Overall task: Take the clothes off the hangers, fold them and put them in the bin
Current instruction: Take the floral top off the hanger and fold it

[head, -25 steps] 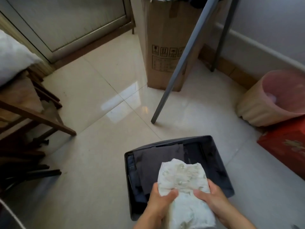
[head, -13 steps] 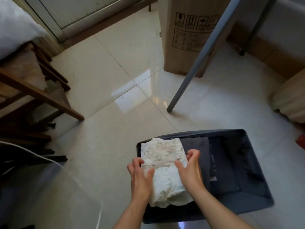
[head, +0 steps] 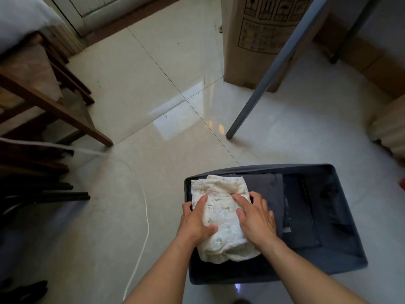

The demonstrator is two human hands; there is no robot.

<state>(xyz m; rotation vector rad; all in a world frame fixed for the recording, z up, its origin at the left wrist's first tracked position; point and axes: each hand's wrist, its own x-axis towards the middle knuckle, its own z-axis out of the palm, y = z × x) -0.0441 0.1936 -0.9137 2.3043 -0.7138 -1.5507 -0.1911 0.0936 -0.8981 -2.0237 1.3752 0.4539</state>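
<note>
Pale tiled floor (head: 153, 84) runs under the bin (head: 230, 275), which sits near me with dark clothes (head: 267, 189) lying flat inside. On top of them, against the bin's left wall, lies the folded white garment (head: 221, 211). Both grips are spread flat on it, pressing and clamped on nothing: the left grip (head: 195, 222) along its left edge, the right grip (head: 256, 218) on its right half. It looks puffy, so I expect the fold to spring open when I lift off, and an uneven release could drag the top layer askew.
</note>
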